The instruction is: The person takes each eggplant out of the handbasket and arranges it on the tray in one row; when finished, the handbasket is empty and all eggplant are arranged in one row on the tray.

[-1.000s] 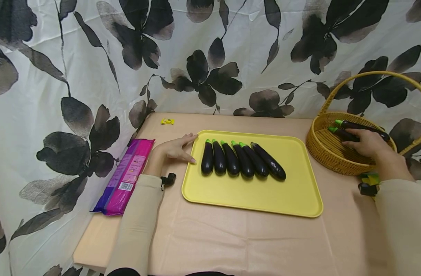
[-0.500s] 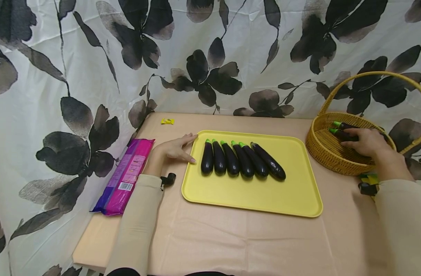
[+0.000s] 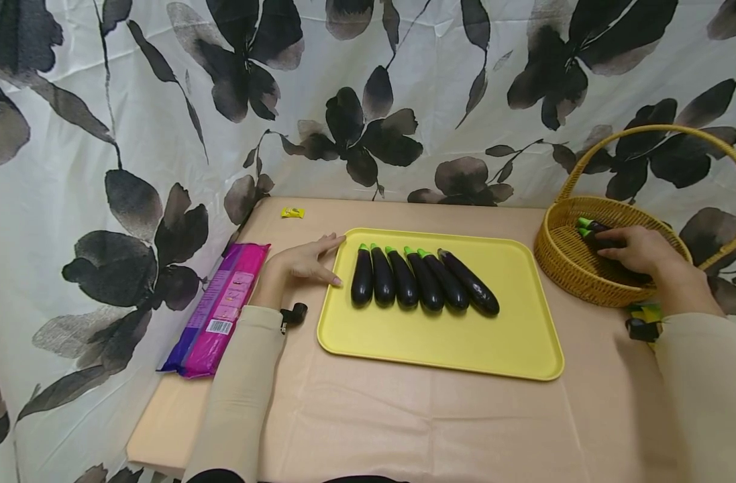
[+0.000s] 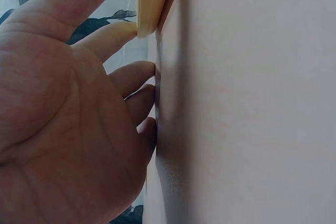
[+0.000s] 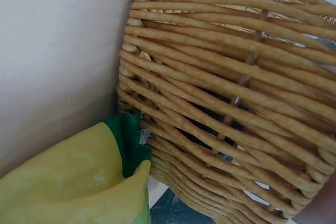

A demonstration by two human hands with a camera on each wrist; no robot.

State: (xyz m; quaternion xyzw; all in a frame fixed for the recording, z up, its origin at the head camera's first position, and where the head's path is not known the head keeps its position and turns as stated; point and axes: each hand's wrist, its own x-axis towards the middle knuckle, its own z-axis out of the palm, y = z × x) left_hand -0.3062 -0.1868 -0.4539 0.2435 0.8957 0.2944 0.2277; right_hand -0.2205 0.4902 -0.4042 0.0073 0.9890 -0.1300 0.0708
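My right hand (image 3: pixel 639 251) reaches into the wicker basket (image 3: pixel 575 278) at the right, its fingers curled over dark eggplants (image 3: pixel 592 230) with green stems. Their lower ends are hidden under the hand. In the right wrist view the woven basket wall (image 5: pixel 226 72) covers most of the hand's work. Several eggplants (image 3: pixel 429 285) lie side by side on the yellow tray (image 3: pixel 440 342), stems toward the back. My left hand (image 3: pixel 304 261) rests at the tray's left edge, fingers extended. The left wrist view shows thumb and forefinger at the tray rim (image 4: pixel 152 3), the other fingertips against the table.
Left of the tray lies a pink and purple packet (image 3: pixel 229 308), beside my left forearm. A small yellow wrapped piece (image 3: pixel 292 212) sits near the table's back edge. A yellow and green bag (image 5: pixel 79 177) touches the basket's near side. A floral curtain (image 3: pixel 368 100) hangs behind.
In the basket, the upper eggplant has shifted left and closer to the other, and my right hand has moved slightly left over both. My left hand and the tray have stayed put.
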